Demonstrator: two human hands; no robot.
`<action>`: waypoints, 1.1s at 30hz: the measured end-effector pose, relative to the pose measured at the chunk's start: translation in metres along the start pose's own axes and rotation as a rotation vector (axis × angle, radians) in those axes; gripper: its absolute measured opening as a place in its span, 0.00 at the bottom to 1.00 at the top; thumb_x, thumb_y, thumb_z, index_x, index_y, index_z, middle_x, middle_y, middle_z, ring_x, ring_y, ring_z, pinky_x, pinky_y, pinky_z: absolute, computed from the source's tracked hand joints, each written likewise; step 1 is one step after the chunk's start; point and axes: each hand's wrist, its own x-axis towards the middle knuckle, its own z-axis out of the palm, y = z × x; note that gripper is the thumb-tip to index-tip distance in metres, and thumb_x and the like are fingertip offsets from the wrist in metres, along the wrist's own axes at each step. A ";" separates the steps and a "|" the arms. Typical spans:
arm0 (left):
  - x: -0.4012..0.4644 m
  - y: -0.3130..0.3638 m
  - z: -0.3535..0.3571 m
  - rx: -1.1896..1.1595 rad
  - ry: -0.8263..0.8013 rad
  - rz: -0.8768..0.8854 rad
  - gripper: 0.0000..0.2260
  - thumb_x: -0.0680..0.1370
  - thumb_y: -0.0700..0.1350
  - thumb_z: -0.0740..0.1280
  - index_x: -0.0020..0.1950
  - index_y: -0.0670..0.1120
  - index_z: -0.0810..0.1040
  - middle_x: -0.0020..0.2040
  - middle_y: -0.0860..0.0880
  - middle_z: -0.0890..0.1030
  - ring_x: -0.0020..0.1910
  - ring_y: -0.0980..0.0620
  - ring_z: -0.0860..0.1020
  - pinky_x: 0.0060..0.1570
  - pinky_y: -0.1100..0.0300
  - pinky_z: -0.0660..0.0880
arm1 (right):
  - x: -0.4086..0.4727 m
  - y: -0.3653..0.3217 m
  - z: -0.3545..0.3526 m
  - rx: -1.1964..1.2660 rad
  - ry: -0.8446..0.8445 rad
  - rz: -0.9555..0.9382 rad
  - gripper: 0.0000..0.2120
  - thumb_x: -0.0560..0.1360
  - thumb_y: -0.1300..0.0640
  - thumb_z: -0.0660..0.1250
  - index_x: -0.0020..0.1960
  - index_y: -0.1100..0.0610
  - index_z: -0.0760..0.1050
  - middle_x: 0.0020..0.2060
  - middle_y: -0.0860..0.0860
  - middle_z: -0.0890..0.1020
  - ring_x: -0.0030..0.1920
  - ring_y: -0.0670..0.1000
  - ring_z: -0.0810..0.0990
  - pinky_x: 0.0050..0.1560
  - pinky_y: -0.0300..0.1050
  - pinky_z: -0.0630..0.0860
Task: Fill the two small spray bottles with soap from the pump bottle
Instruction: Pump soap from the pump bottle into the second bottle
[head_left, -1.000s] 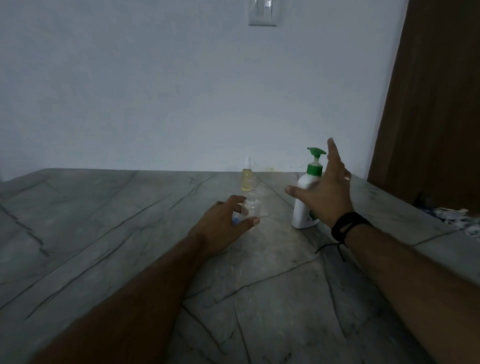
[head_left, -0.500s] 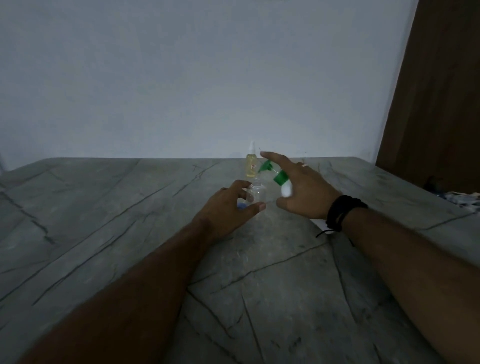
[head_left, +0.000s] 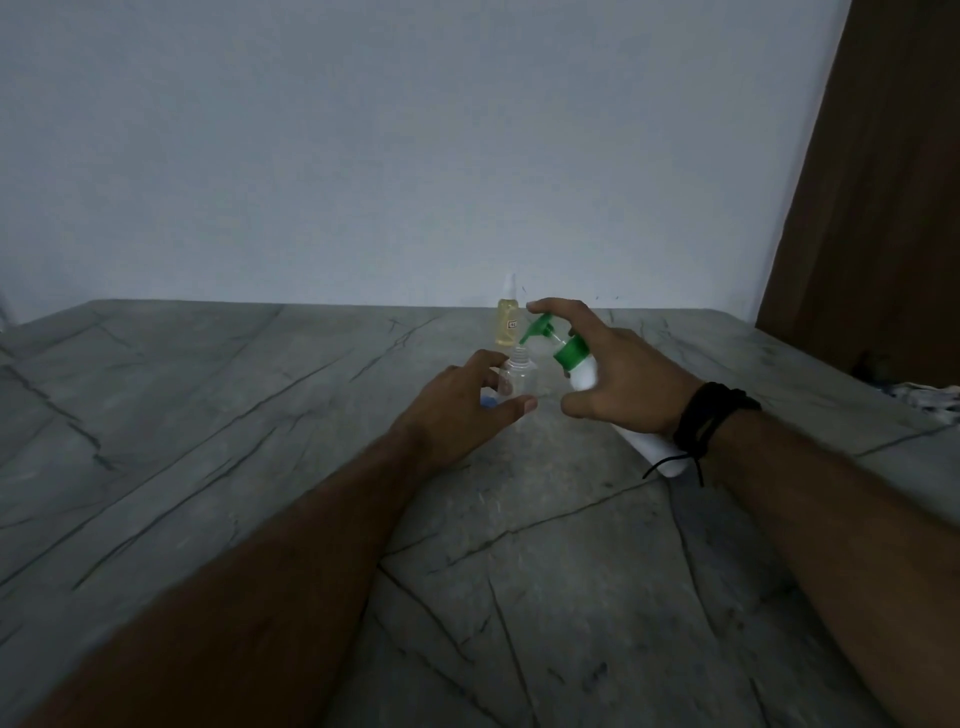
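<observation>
My right hand (head_left: 621, 376) grips the white pump bottle (head_left: 584, 374), tilted left, with the forefinger on its green pump head (head_left: 540, 327). The green spout hangs just over the open neck of a clear small spray bottle (head_left: 517, 376) standing on the grey stone table (head_left: 260, 415). My left hand (head_left: 462, 410) holds that clear bottle between thumb and fingers. A second small spray bottle (head_left: 506, 325), filled with yellowish liquid and capped, stands just behind it. Something small and blue (head_left: 488, 401) shows under my left fingers.
A pale wall runs along the table's far edge. A brown door or panel (head_left: 883, 182) stands at the right. Some patterned cloth (head_left: 930, 397) lies at the table's right edge.
My right hand reached to the pump bottle, took hold of it and tipped it left, bringing the spout over the clear bottle. My left hand stayed on the clear bottle.
</observation>
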 end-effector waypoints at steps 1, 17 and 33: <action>0.000 0.000 0.001 0.006 0.002 -0.001 0.30 0.72 0.64 0.66 0.69 0.51 0.66 0.62 0.51 0.77 0.51 0.57 0.72 0.47 0.61 0.69 | 0.000 0.000 0.001 -0.005 -0.024 0.003 0.43 0.67 0.58 0.73 0.74 0.35 0.56 0.51 0.48 0.82 0.38 0.46 0.80 0.37 0.38 0.77; -0.001 0.001 0.002 -0.025 0.007 0.000 0.31 0.73 0.62 0.68 0.71 0.50 0.64 0.65 0.50 0.75 0.56 0.54 0.74 0.50 0.61 0.68 | 0.001 -0.009 -0.002 -0.069 -0.184 0.043 0.53 0.67 0.63 0.75 0.78 0.36 0.48 0.55 0.45 0.80 0.39 0.44 0.80 0.38 0.36 0.77; 0.003 -0.001 0.005 -0.025 -0.007 -0.003 0.31 0.73 0.62 0.68 0.72 0.51 0.64 0.65 0.52 0.75 0.56 0.56 0.73 0.52 0.61 0.67 | 0.003 -0.010 0.009 0.011 0.003 0.046 0.35 0.65 0.63 0.75 0.66 0.46 0.65 0.44 0.47 0.81 0.35 0.41 0.78 0.32 0.32 0.71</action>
